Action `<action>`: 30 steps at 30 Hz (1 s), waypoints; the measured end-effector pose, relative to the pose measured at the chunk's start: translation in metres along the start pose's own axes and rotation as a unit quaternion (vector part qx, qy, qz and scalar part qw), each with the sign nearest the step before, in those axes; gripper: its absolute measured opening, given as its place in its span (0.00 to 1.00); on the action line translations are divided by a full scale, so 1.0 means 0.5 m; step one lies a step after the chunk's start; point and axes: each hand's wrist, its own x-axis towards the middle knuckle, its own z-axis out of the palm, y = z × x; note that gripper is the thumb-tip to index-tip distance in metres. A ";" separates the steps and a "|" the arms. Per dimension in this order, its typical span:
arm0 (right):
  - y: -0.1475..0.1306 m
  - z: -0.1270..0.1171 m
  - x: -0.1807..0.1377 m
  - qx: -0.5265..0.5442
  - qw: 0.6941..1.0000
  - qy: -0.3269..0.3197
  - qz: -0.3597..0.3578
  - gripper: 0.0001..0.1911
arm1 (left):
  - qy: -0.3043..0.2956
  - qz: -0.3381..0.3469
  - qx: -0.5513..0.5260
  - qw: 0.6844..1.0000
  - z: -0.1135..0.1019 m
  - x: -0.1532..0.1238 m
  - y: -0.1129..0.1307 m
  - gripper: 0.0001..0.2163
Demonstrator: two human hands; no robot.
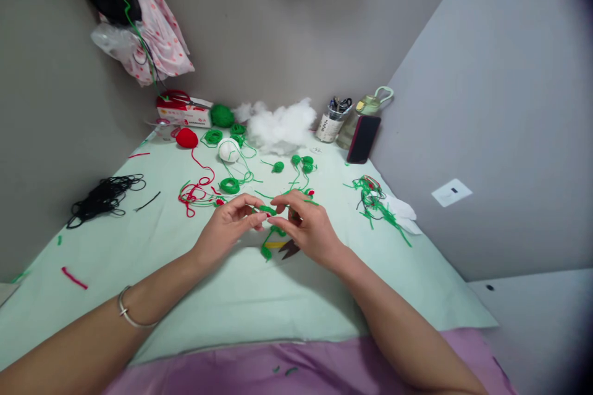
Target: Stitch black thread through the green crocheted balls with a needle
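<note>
head view: i look forward and down at two bare hands over a pale green tabletop.
small green-and-red piece: the green-and-red piece is raised above the middle of the tabletop, between both sets of fingertips.
left hand: the left hand has thumb and fingers pinched together on the piece's left end; a bracelet circles that wrist.
right hand: the right hand curls in, thumb and index fingertip at the piece's right end; i can't tell whether they grip it.
under the hands: a knotted green piece lies near, just left of some dark blades.
far middle: white stuffing sits in a heap, with a white ball on its left and small green balls nearer me.
left side: a black cord bundle lies loose; farther off, a red yarn ball rests near a box.
right side: thread scraps lie tangled; farther off, a phone leans upright near a pen cup.
near edge: purple cloth.
</note>
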 end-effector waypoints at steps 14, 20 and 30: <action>-0.012 0.000 -0.002 0.030 1.000 -0.009 -0.001 0.02 | 0.059 0.191 0.237 0.951 0.001 -0.007 0.014 0.08; -0.017 -0.015 0.003 0.078 0.995 -0.062 0.030 0.09 | 0.002 0.073 0.093 0.993 0.002 -0.007 0.006 0.07; -0.009 -0.044 0.007 0.089 0.994 -0.003 0.056 0.11 | 0.010 0.023 0.063 0.998 0.001 -0.004 0.008 0.10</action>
